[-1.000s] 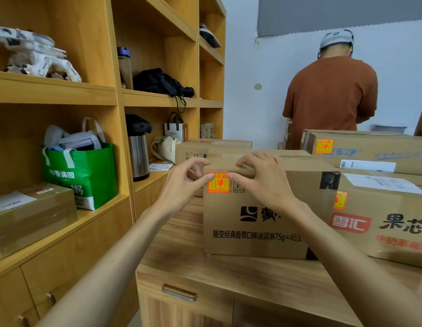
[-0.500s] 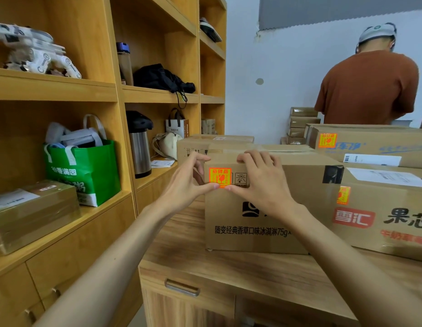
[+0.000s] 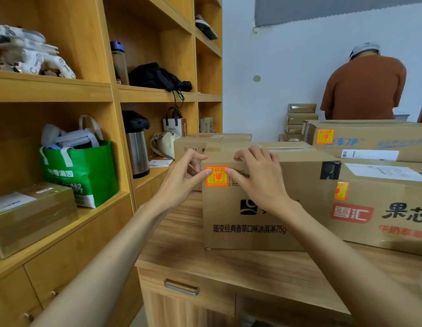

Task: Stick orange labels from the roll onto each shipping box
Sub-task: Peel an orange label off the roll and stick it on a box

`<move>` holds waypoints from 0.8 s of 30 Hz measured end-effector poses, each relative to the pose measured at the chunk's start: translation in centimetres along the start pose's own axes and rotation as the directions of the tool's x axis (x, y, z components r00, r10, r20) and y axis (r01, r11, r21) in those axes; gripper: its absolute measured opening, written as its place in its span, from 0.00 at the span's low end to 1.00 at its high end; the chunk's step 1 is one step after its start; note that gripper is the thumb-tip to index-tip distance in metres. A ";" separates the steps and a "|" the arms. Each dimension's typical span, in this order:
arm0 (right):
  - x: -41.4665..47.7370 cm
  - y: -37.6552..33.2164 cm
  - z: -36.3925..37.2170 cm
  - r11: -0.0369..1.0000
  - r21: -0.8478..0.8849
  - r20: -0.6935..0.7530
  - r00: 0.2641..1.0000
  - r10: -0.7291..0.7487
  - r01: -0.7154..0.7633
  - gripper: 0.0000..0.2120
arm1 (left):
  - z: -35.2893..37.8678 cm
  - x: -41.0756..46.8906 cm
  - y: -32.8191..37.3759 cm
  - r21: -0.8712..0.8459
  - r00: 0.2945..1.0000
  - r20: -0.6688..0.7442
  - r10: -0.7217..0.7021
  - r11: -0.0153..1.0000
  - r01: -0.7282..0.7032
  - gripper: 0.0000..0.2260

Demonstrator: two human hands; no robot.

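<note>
An orange label (image 3: 217, 179) sits on the upper left of the front face of a brown shipping box (image 3: 252, 223) on the table. My left hand (image 3: 181, 182) presses its thumb on the label's upper left corner. My right hand (image 3: 257, 180) presses its thumb on the upper right corner, with its fingers resting over the box's top edge. The box to the right (image 3: 382, 208) carries an orange label (image 3: 341, 191). So does the far box (image 3: 375, 142), whose orange label (image 3: 325, 136) is at its left end. No label roll is in view.
The boxes stand on a wooden table (image 3: 228, 263) with a drawer handle (image 3: 181, 287). A shelf unit on the left holds a green bag (image 3: 85, 173) and a thermos (image 3: 137, 149). A person in a brown shirt (image 3: 363, 90) stands at the back right, facing away.
Both thumbs have slid over the label from its lower edge up to its top corners. The view has shifted left, so the person at the back appears further right.
</note>
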State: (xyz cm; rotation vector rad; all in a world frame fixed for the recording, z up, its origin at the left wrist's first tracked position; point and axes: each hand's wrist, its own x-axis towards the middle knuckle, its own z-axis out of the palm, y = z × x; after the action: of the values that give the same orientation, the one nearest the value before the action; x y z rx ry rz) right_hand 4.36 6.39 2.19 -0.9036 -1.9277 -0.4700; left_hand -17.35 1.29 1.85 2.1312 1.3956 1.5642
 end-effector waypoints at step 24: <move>-1.3 -1.8 -2.8 0.987 0.160 0.092 0.995 -0.045 0.030 0.26 | -1.5 -4.2 2.8 0.225 0.988 0.021 0.153 0.962 -0.154 0.19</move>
State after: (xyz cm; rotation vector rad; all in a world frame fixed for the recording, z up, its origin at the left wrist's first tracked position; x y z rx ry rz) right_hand 5.01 2.89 2.51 -0.7998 -2.0401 -0.2945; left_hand -17.02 -3.95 1.41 2.4253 1.5053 1.5160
